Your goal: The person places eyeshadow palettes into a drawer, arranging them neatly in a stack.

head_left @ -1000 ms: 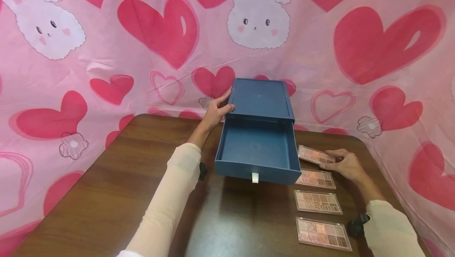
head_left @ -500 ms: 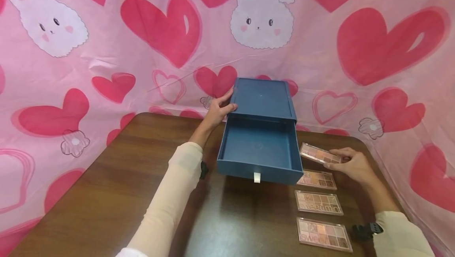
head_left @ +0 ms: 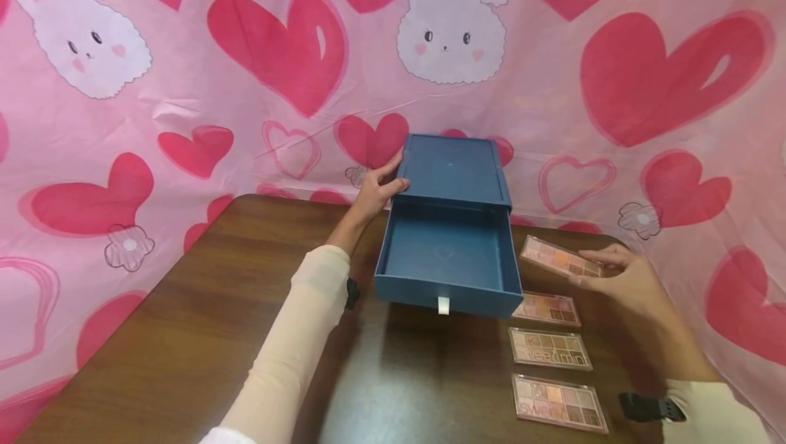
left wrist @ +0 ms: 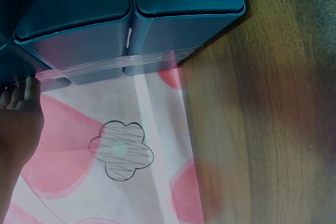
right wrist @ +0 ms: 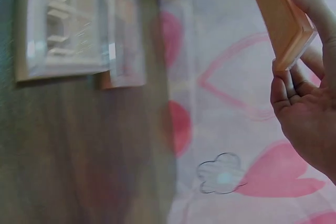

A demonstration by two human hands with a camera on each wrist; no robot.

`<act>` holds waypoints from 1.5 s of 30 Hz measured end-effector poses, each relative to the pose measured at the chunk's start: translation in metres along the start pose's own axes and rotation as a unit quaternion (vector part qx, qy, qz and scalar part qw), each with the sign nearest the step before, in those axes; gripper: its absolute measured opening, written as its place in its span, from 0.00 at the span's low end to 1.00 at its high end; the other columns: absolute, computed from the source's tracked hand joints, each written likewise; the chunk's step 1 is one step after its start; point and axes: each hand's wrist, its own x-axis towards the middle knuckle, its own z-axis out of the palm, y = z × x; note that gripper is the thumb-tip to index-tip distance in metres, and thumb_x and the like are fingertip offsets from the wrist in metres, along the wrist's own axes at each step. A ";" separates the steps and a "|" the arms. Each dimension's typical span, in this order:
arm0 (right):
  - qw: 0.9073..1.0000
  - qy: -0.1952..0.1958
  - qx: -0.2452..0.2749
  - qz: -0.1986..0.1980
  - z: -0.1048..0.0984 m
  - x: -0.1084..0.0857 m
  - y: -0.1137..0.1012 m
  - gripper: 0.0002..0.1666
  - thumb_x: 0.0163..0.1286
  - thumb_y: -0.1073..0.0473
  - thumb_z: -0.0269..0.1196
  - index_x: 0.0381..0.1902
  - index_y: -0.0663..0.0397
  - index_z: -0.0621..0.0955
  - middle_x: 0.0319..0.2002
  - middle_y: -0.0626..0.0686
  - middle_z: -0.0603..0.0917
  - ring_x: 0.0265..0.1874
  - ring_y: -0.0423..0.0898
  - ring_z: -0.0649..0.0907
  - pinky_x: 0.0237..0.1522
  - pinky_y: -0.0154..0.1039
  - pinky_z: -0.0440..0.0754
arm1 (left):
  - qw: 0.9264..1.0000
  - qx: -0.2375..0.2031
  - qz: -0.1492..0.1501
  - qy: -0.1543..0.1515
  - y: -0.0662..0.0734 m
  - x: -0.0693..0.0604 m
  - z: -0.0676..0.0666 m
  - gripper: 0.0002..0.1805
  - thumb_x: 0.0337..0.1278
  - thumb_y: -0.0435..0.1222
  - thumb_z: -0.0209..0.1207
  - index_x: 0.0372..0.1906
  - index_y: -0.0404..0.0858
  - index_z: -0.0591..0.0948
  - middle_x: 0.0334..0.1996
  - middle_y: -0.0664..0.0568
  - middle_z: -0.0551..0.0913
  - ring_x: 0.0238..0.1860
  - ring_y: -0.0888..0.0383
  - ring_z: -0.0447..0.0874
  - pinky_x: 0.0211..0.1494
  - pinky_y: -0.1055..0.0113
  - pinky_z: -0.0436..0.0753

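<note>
A blue drawer box stands at the back of the table with its top drawer pulled out. My left hand rests against the box's upper left side, thumb on the top edge and fingers extended along the side. To the right of the drawer, my right hand pinches one end of an eyeshadow palette, held tilted above the table. In the right wrist view the thumb lies on one side of this palette, the fingers on the other. Nothing is visible inside the drawer.
Three more eyeshadow palettes lie in a column on the right: a far one partly behind the drawer, a middle one and a near one. A pink heart-printed cloth hangs behind the wooden table.
My right hand has lifted the farthest palette off the table and moved it slightly right and up, tilting it more. My left hand and the box keep their places.
</note>
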 end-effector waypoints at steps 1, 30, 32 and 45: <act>1.000 0.000 0.002 -0.003 -0.002 0.000 -0.003 0.33 0.50 0.62 0.80 0.53 0.71 0.84 0.27 0.37 0.71 0.30 0.35 0.67 0.29 0.34 0.65 | 1.000 0.001 0.000 0.000 0.000 0.000 0.000 0.36 0.64 0.31 0.57 0.77 0.36 0.64 0.79 0.44 0.63 0.69 0.41 0.75 0.75 0.52 0.71; 0.995 -0.031 0.006 -0.099 -0.017 0.007 -0.110 0.33 0.44 0.67 0.82 0.53 0.57 0.88 0.32 0.39 0.79 0.36 0.36 0.70 0.33 0.32 0.68 | 1.000 0.004 -0.001 0.014 0.003 -0.003 0.002 0.36 0.64 0.31 0.57 0.77 0.37 0.64 0.78 0.45 0.63 0.40 0.73 0.84 0.34 0.82 0.78; 0.994 -0.033 0.009 -0.106 -0.008 0.010 -0.117 0.33 0.44 0.65 0.82 0.52 0.55 0.88 0.32 0.39 0.78 0.35 0.36 0.70 0.32 0.31 0.68 | 1.000 0.004 -0.004 0.016 0.003 -0.004 0.002 0.36 0.63 0.32 0.57 0.77 0.37 0.64 0.78 0.45 0.64 0.39 0.75 0.82 0.31 0.82 0.75; 0.989 -0.071 0.012 -0.131 0.034 0.023 -0.152 0.34 0.44 0.58 0.84 0.52 0.53 0.89 0.35 0.44 0.79 0.36 0.38 0.72 0.30 0.32 0.71 | 1.000 -0.005 0.001 0.018 0.002 -0.003 0.003 0.36 0.62 0.32 0.57 0.76 0.36 0.65 0.78 0.44 0.64 0.32 0.76 0.80 0.39 0.84 0.79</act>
